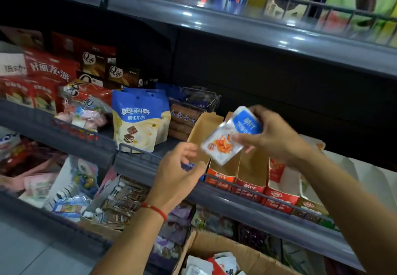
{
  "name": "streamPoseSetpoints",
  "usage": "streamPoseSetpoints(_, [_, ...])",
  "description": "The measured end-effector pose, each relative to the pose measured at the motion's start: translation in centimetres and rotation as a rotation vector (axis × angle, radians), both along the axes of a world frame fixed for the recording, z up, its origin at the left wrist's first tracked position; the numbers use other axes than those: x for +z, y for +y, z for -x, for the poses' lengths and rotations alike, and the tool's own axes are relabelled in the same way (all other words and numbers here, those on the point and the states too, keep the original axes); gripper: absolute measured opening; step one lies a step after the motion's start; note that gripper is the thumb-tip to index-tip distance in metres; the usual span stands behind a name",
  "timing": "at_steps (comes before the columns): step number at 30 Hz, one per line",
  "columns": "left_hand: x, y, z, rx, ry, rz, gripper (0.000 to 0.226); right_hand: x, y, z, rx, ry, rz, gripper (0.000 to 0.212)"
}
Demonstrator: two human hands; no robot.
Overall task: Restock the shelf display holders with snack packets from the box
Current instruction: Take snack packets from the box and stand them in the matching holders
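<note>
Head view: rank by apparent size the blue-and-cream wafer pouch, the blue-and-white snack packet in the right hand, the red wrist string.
1. Blue-and-cream wafer pouch
2. Blue-and-white snack packet, though it is nearer the camera, so the gap is unsure
3. Red wrist string

blue wafer bag (140,120); red bracelet (155,209)

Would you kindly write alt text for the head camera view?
A person's right hand holds blue-and-white snack packets above open cardboard display holders on a shop shelf; the left hand pinches something small and blue. A packet-filled box sits below.
</note>
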State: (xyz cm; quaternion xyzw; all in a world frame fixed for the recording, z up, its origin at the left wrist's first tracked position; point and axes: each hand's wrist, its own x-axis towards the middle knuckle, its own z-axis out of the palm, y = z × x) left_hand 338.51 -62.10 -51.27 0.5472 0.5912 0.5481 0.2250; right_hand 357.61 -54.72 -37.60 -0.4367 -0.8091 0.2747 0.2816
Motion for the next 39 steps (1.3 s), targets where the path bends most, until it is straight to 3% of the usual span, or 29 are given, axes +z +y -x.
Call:
streamPoseSetpoints(2, [-1.1, 0.6, 0.6, 0.133, 0.408, -0.038, 0.048, 1.2, 2.0, 1.1, -0.072, -0.014, -0.094, 0.053])
streamPoseSetpoints(4, [-2.0, 1.1, 0.0, 0.09, 0.669, 0.009, 0.06, 1.8, 4.1, 2.6, -0.128, -0.041, -0.1, 0.054])
streamPoseSetpoints(9, [-2.8, 0.6, -2.1, 0.03, 0.855, 0.164, 0.071, 1.5, 8.6, 6.4, -0.133, -0.279, -0.2, 0.043])
streamPoseSetpoints(13, [-2.2, 0.4, -2.2, 0.039, 0.864, 0.165, 0.062, 0.0, 10.9, 7.9, -0.077, -0.384, -0.106, 0.04])
streamPoseSetpoints(17, [-2.1, 0.5, -2.0, 0.034, 0.844, 0.165, 0.056, -2.3, 12.3, 9.0, -0.063, -0.523, -0.123, 0.067])
streamPoseSetpoints(20, [-2.4, 0.6, -2.0, 0.016, 0.815, 0.13, 0.053, -3.9, 13.3, 9.6, -0.073, -0.538, -0.127, 0.072])
streamPoseSetpoints(25, [-3.5, 1.2, -1.9, -0.03, 0.808, 0.173, 0.053, -5.4, 13.9, 10.0, -0.108, -0.668, -0.283, 0.08])
streamPoseSetpoints(31, [-3.1, 0.9, -2.0, 0.02, 0.805, 0.104, 0.055, -5.8, 13.2, 9.6, -0.161, -0.756, -0.497, 0.077])
streamPoseSetpoints(33, [-3.1, 0.8, -2.0, -0.007, 0.802, 0.175, 0.057, -6.0, 13.0, 9.5, -0.164, -0.74, -0.545, 0.078])
streamPoseSetpoints(39, [-4.2, 1.2, -2.2, 0.022, 0.827, 0.081, 0.061, -6.2, 12.7, 9.0, -0.201, -0.654, -0.584, 0.064])
